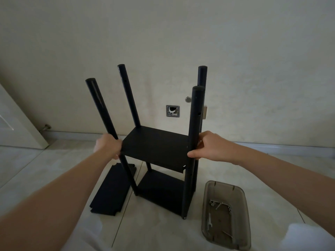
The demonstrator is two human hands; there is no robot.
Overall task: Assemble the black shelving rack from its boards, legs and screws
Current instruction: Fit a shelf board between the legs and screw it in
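Note:
The black rack (164,191) stands upright on the floor, with several round legs rising from its bottom board. A second black board (155,147) sits between the legs at mid height, tilted slightly. My left hand (108,147) grips this board's left edge beside the front left leg (101,109). My right hand (208,146) holds its right edge, fingers curled around the front right leg (194,127). A loose black board (112,189) lies flat on the floor to the left of the rack.
A clear plastic tray (241,200) with screws and a small wrench lies on the floor at the right. The wall stands close behind the rack, with a metal outlet plate (172,111). A door (16,122) is at the left.

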